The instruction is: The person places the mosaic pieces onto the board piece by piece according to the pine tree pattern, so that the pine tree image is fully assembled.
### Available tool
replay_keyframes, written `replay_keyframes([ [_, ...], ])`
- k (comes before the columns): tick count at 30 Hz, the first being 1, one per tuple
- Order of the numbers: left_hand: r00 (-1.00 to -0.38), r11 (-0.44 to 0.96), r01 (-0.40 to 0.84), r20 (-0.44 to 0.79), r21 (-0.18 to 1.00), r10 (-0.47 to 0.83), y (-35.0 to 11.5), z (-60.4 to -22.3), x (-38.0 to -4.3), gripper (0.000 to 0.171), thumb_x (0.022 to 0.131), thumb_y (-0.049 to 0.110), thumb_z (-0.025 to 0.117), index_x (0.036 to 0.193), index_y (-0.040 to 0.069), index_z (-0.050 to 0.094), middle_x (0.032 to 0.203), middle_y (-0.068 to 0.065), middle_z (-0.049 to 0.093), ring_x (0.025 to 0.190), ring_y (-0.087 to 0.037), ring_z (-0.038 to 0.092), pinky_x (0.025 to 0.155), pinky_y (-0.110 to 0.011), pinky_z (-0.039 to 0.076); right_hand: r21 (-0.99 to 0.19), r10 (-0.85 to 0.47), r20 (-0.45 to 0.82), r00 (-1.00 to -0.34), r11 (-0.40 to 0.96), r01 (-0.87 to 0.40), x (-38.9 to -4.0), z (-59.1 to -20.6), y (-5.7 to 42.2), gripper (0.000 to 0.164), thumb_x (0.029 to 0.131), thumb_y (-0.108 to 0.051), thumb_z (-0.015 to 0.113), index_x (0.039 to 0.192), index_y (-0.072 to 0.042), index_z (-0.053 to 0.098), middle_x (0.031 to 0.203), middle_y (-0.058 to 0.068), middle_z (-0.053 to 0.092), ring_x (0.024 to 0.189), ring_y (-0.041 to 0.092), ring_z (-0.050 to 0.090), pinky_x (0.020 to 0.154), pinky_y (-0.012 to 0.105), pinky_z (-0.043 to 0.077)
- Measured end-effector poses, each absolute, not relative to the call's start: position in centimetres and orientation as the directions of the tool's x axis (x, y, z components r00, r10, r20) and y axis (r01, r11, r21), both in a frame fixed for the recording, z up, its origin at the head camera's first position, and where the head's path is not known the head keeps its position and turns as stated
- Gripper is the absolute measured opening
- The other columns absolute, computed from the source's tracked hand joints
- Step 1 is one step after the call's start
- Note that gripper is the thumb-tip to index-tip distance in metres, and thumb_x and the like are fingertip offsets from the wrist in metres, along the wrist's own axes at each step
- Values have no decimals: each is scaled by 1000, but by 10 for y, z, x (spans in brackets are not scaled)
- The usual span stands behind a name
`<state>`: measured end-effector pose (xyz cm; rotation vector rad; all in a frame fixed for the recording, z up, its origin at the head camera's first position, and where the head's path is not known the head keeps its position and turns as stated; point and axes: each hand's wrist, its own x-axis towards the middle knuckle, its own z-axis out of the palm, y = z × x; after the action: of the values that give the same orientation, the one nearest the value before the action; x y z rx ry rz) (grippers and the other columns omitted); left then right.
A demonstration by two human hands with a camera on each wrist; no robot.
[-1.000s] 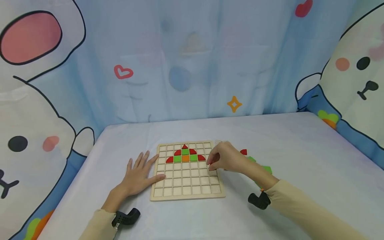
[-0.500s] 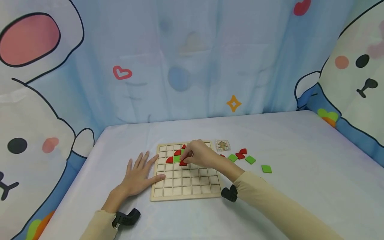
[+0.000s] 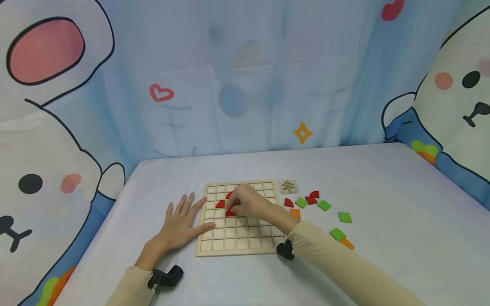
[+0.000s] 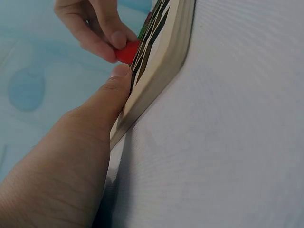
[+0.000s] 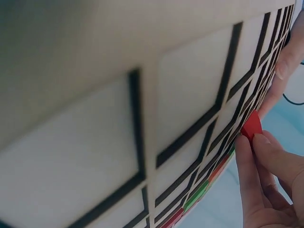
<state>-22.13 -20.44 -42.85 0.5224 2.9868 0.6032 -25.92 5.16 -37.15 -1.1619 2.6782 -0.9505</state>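
Observation:
A square wooden grid board (image 3: 230, 244) lies on the white-covered table. My left hand (image 3: 180, 224) rests spread at its left edge, thumb over the rim. Over the board's left-middle cells, my right hand (image 3: 249, 202) pinches a red quarter-round tile (image 5: 252, 125) between thumb and fingers. In the left wrist view this red tile (image 4: 126, 52) is right at the grid's surface. Another red tile (image 3: 220, 204) sits in a cell up and to its left. The right hand hides much of the red, green and orange tile pattern; green (image 5: 196, 194) shows in the right wrist view.
Right of the board lie loose tiles: red (image 3: 289, 202), green (image 3: 301, 202) and orange (image 3: 295, 213), with a green tile (image 3: 337, 233) and an orange tile (image 3: 346, 243) nearer the right sleeve. A small patterned card (image 3: 288, 186) is by the board's upper right corner.
My right hand has moved left from the board's right edge to its left-middle cells, carrying the red tile down below the pattern. The left hand has stayed in place.

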Motion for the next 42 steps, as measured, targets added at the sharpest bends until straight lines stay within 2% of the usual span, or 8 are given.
replay_keyframes([
  [6, -939, 861, 324, 23, 392, 343, -202, -425, -222, 90, 97, 65, 59, 167, 17, 29, 174, -21, 13, 160, -42, 3, 121, -71, -6, -491, -685, 155, -712, 571, -657, -257, -367, 51, 13, 91, 10, 75, 93, 0, 83, 91, 8, 78, 79, 14, 71, 70, 17, 55],
  [12, -938, 859, 328, 28, 392, 346, -201, -424, -221, 90, 97, 65, 59, 167, 17, 30, 173, -21, 14, 160, -43, 4, 121, -71, -4, -463, -689, 104, -717, 604, -648, -257, -365, 49, 13, 91, 9, 75, 97, 1, 83, 96, 11, 78, 90, 23, 75, 75, 21, 58],
  [25, -938, 865, 323, 10, 383, 346, -201, -423, -222, 90, 98, 64, 58, 167, 16, 28, 174, -21, 12, 160, -43, 2, 121, -71, -5, -375, -739, 103, -666, 591, -714, -257, -367, 45, 15, 91, 10, 75, 99, 1, 83, 98, 10, 79, 95, 23, 75, 80, 25, 60],
  [32, -938, 865, 325, 12, 382, 347, -203, -425, -221, 90, 98, 65, 58, 168, 17, 27, 174, -21, 11, 160, -43, 2, 121, -72, -5, -323, -755, 64, -653, 604, -729, -256, -367, 41, 16, 94, 8, 72, 100, -1, 84, 95, 7, 74, 92, 21, 70, 77, 22, 56],
  [42, -941, 866, 317, 16, 387, 338, -205, -430, -221, 92, 97, 66, 58, 168, 19, 26, 174, -19, 10, 161, -41, 1, 121, -70, -7, -318, -767, 92, -635, 581, -749, -254, -367, 40, 18, 93, 12, 71, 100, 0, 84, 92, 8, 72, 90, 21, 69, 74, 19, 54],
])
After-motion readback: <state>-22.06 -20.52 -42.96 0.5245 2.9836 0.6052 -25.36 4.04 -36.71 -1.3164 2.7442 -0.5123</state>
